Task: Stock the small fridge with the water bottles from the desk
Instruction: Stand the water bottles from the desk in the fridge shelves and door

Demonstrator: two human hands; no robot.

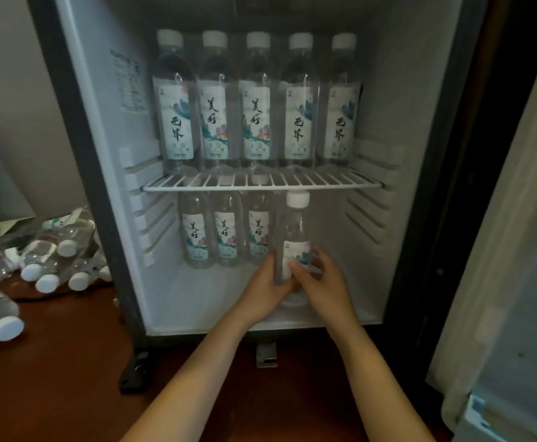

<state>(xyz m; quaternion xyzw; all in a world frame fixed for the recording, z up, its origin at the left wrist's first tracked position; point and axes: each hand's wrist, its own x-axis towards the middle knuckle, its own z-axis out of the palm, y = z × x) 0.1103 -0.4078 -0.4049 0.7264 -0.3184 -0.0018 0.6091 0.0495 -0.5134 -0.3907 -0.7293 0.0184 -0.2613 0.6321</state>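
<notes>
Beneath the wire shelf point(261, 186), a water bottle point(295, 231) is being gripped upright by left hand point(268, 290) and right hand point(323, 283), seemingly extending the lower row point(225, 234).

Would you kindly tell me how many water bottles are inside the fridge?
9. Five upper bottles line the wire shelf; three lower bottles stand beneath it; the held bottle, right of them, is gripped by left hand and right hand. More may hide behind.

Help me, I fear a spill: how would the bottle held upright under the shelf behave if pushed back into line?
The held bottle is tall and narrow, so a push near its cap would probably tip it. It looks full, so likely heavy. Capped, it should not spill.
</notes>
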